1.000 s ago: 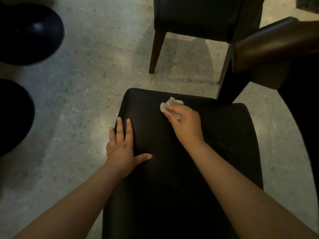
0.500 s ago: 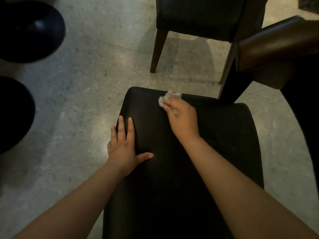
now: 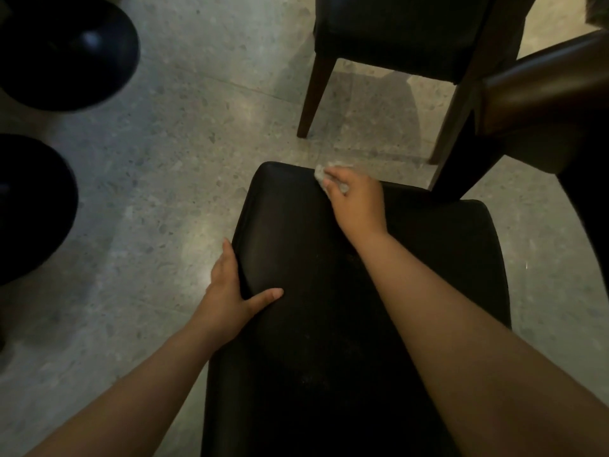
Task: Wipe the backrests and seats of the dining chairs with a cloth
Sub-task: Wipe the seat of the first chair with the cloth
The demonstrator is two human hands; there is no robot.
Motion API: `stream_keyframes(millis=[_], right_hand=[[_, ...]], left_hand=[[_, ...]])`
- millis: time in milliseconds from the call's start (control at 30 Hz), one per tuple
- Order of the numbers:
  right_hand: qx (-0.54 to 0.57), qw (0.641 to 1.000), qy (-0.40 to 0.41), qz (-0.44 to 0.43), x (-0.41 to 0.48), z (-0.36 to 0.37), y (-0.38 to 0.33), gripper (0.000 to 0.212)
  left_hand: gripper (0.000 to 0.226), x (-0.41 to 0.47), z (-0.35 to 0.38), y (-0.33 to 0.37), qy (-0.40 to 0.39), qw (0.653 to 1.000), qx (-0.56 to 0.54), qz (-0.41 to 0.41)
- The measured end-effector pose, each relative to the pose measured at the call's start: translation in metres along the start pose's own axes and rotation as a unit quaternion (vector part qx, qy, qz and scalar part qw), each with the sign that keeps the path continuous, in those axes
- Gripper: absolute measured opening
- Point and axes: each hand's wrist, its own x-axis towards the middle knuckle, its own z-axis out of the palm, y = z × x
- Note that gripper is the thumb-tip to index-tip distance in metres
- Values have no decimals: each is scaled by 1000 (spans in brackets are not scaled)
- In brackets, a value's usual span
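Note:
A black padded chair seat [image 3: 412, 258] fills the lower middle of the head view. My right hand [image 3: 357, 201] holds a small crumpled white cloth [image 3: 321, 173] at the seat's far edge, and most of the cloth is hidden under the fingers. My left hand [image 3: 230, 291] grips the seat's left edge, fingers wrapped over the side and thumb lying on top.
A second black chair [image 3: 395, 37] with brown legs stands ahead. A dark brown wooden piece [image 3: 543, 90] crosses at the upper right. Two round black objects [image 3: 66, 51] sit on the speckled grey floor [image 3: 184, 166] at the left.
My right hand slid the cloth forward from the middle of the seat to its far edge. My left hand shifted from lying flat on the seat to gripping its left edge.

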Motion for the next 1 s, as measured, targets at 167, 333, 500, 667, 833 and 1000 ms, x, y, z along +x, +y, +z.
stream_keyframes(millis=[167, 333, 500, 667, 833, 1000], right_hand=[[18, 996, -31, -79, -41, 15, 1, 30], [41, 995, -45, -82, -36, 5, -4, 28], [-7, 999, -4, -32, 13, 14, -18, 29], [0, 997, -32, -76, -22, 30, -25, 28], [5, 989, -120, -88, -43, 11, -25, 28], [6, 999, -25, -41, 10, 13, -41, 29]], left_hand=[[126, 4, 5, -4, 9, 1000, -20, 10], [124, 4, 7, -6, 16, 999, -27, 22], [123, 4, 7, -8, 13, 999, -36, 27], [122, 3, 8, -7, 19, 998, -42, 34], [122, 2, 8, -7, 16, 998, -46, 37], [122, 2, 7, -9, 15, 998, -51, 40]])
